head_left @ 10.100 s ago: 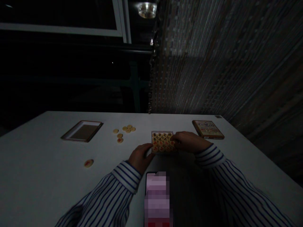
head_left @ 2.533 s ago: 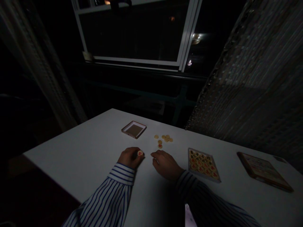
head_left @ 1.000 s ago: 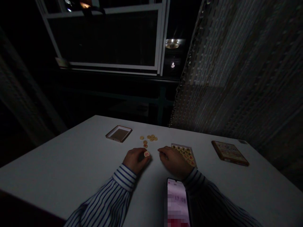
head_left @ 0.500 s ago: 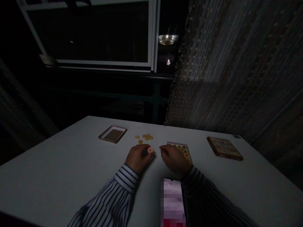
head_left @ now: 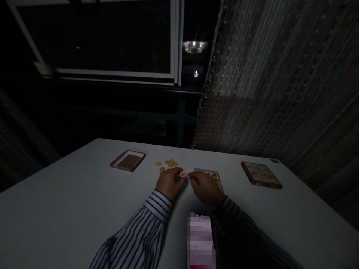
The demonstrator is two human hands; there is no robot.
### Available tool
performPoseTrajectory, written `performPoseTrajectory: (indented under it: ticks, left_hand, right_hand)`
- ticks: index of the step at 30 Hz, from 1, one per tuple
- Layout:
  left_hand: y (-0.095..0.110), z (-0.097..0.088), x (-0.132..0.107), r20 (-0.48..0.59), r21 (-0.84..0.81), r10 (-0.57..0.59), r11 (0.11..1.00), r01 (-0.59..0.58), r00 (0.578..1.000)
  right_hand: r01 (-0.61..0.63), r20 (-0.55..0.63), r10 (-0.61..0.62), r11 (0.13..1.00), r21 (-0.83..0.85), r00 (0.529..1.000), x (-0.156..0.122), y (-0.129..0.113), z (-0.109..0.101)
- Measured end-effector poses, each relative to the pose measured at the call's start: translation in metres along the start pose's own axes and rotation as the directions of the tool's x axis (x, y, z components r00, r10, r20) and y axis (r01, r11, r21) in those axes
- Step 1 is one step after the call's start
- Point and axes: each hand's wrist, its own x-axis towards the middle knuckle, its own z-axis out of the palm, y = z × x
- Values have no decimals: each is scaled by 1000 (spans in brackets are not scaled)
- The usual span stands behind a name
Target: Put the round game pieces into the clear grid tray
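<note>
A round xiangqi piece with a red character is pinched between the thumb and fingers of my left hand. My right hand is closed, with its fingertips close to the right edge of that piece; whether they touch it, or hold anything, I cannot make out. Partly covered by my right hand is a shallow tray with rows of xiangqi pieces, some marked red. Beyond my left hand several plain-faced round pieces lie loose on the white table.
An open, shallow box lid lies at the back left. To the right sits a closed box with a printed cover. A lit phone rests near my right forearm. Behind the table hangs a bead curtain.
My left hand has moved right with the xiangqi piece, closing the gap to my right fingertips. The whole view has shifted slightly.
</note>
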Motion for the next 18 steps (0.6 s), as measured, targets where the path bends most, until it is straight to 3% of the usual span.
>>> performPoseTrajectory:
  ticks: [9, 18]
  left_hand:
    - [-2, 24, 4, -87, -130, -54, 991, 42, 995]
    - [-6, 44, -9, -90, -54, 1, 999, -6, 996]
  right_hand:
    - [-31, -41, 31, 999, 9, 999, 2, 11, -5]
    - [-55, -37, 58, 995, 78, 998, 4, 22, -12]
